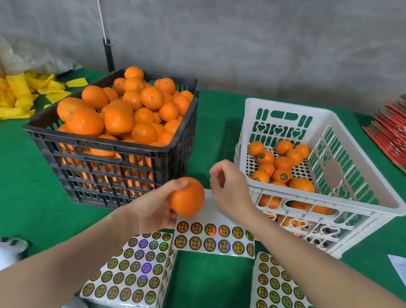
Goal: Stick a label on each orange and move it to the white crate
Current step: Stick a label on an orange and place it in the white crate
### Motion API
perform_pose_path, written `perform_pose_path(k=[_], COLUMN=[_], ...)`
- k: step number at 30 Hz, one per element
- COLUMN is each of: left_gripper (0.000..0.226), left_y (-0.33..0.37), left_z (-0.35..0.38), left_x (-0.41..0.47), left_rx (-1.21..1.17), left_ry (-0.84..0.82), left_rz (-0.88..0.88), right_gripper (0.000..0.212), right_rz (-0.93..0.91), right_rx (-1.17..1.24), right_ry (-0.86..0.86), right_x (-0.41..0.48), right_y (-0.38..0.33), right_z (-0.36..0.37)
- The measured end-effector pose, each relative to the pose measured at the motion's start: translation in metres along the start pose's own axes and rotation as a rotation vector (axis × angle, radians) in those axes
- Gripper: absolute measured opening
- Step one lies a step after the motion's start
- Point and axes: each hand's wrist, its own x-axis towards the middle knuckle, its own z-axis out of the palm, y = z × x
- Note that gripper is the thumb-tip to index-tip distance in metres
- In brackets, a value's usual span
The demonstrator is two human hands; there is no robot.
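Head view: at frame centre an orange [187, 197] is gripped by the left hand [153, 211], fingers [180, 183] curled round it, above a label sheet [215, 239]. Just right of it the right hand [229, 188] hovers with fingers curled; I cannot tell whether they pinch a label. The white crate [284, 107] stands at right and the black crate [115, 153] at upper left, both on the green desk [15, 176].

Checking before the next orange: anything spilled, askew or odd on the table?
Nothing spilled. The black crate is heaped above its rim, so the top oranges could roll off. Yellow scraps lie strewn at far left. The left hand holds an orange with no label showing.
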Motion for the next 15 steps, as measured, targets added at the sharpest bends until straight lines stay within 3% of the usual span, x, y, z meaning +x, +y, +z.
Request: perform_pose_path(k=[3,6,8,15], left_gripper=[0.120,0.096,0.080,0.078], left_y=[0.003,0.004,0.006,0.018], left_z=[-0.005,-0.005,-0.005,-0.004], left_x=[0.001,0.003,0.004,0.009], left_rx=[-0.023,-0.067,-0.105,-0.151], left_ry=[0.026,0.051,0.069,0.106], left_rz=[-0.015,-0.004,-0.004,-0.070], right_gripper=[0.013,0.002,0.013,0.018], right_rz=[0.073,-0.021,-0.016,-0.159], right_rx=[0.067,0.014,0.005,-0.133], right_ry=[-0.117,-0.259,-0.268,-0.143], right_x=[-0.029,-0.048,-0.049,-0.045], right_y=[-0.007,-0.010,-0.011,-0.016], right_z=[0.008,0.016,0.015,0.015])
